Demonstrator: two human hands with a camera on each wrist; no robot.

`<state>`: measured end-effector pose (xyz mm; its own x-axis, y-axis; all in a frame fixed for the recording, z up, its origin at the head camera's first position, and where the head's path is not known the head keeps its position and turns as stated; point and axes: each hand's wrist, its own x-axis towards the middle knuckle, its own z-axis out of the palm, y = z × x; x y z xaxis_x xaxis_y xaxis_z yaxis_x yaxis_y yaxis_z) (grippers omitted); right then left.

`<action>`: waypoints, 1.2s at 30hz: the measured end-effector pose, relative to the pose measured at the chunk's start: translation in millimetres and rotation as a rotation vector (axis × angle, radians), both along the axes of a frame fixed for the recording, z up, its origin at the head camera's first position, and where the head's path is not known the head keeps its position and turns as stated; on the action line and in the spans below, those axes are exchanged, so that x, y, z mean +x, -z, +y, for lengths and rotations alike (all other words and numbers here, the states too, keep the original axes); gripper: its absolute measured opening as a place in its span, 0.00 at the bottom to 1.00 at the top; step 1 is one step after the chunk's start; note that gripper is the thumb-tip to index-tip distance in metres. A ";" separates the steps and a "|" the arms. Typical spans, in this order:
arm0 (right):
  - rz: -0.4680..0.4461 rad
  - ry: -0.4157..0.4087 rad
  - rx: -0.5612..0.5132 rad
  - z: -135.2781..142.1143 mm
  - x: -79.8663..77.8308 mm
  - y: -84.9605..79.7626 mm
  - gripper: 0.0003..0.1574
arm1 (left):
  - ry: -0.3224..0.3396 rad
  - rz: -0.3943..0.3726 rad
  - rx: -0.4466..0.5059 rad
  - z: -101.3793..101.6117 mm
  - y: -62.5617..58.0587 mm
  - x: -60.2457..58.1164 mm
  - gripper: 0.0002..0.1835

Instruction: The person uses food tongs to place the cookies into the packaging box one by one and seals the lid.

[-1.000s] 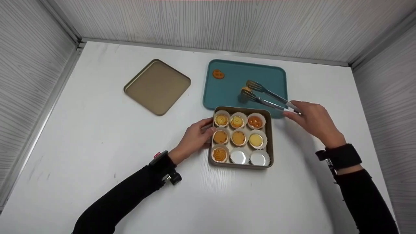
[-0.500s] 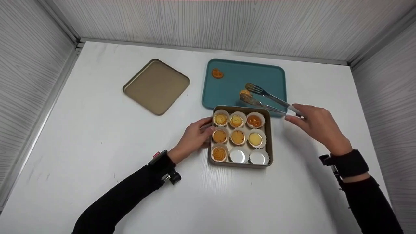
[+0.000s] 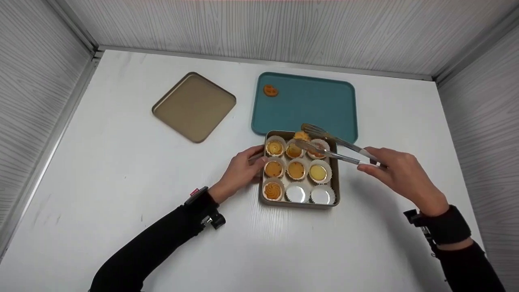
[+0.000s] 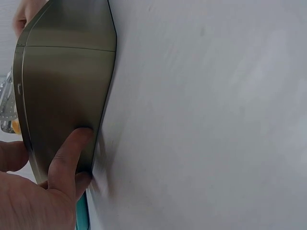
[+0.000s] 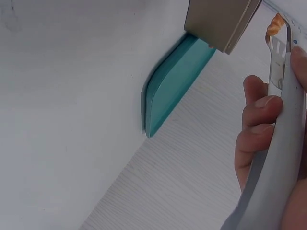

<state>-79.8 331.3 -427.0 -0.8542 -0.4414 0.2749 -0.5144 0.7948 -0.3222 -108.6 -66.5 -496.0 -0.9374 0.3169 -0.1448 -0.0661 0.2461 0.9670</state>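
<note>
My right hand grips a pair of metal tongs with white handles. Between the tong tips is a golden swirled cookie, held above the back row of a square gold-coloured tin. Paper cups fill the tin, most with cookies in them. At the front, two white cups show no cookie; a swirled cookie sits in the cup left of them. My left hand holds the tin's left side, thumb at the rim and fingers against the outer wall.
Behind the tin lies a teal tray, with a pretzel-shaped cookie near its left end. A square gold-coloured lid rests on the white table at the back left. Grey wood-grain panels enclose the back and sides.
The tongs have carried the swirled cookie from the teal tray toward me, over the tin's back row. My right hand moved nearer with them. My left hand stayed at the tin.
</note>
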 end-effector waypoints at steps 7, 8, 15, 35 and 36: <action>-0.118 -0.046 0.032 3.9 13.5 0.7 0.22 | 0.008 0.001 0.015 -0.5 0.6 -0.5 0.28; -0.137 -0.052 0.035 4.7 14.9 0.3 0.22 | 0.008 0.000 0.016 -0.6 0.6 -0.6 0.28; -0.189 -0.087 0.081 10.0 23.5 -4.8 0.23 | 0.015 -0.016 0.021 -1.7 -1.2 -1.4 0.28; -0.211 -0.166 0.183 4.9 33.9 -10.8 0.26 | 0.007 -0.054 0.051 -1.9 -1.2 -0.5 0.28; -0.215 -0.166 0.185 4.3 33.6 -10.7 0.26 | 0.006 -0.055 0.052 -1.9 -1.2 -0.3 0.28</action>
<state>-46.2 335.6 -416.3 -0.7959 -0.6054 -0.0019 -0.5779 0.7607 -0.2957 -108.8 -68.4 -494.7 -0.9264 0.3312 -0.1790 -0.1181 0.1958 0.9735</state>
